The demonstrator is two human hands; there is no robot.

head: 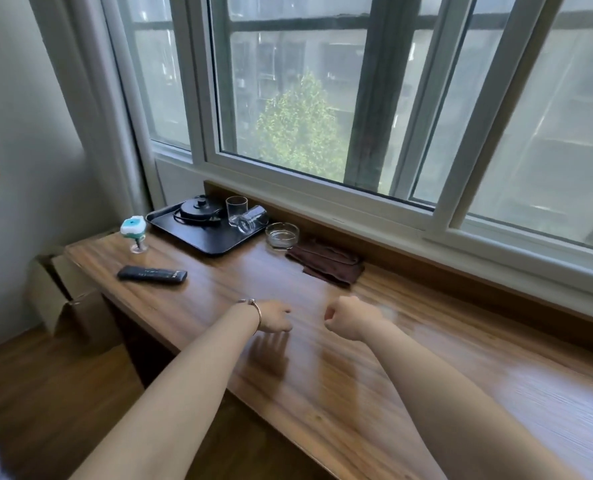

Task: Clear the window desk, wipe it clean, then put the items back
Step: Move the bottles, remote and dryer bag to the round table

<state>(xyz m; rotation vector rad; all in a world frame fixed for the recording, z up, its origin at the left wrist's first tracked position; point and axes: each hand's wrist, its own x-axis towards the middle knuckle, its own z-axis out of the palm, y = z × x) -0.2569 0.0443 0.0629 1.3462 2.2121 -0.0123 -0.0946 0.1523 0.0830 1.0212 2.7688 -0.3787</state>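
— What are your hands doing?

— Both are out over the near middle of the wooden desk [374, 393]. My left hand [274, 320], bracelet [255, 311] at the wrist, has its fingers curled under with nothing in them. My right hand [348, 317] is balled into a fist, also holding nothing. The two are close but apart.

— And the things on the desk?

— All far and left of my hands. A black tray [198, 237] sits at the far left by the window, with a black kettle base [199, 210] on it, one glass [236, 206] upright and another glass [250, 220] lying on its side. Just right of the tray is a glass ashtray [282, 234], then a folded brown cloth [326, 263]. Nearer, at the left, lies a black remote [152, 274], with a small white-and-teal gadget [134, 233] beyond it.
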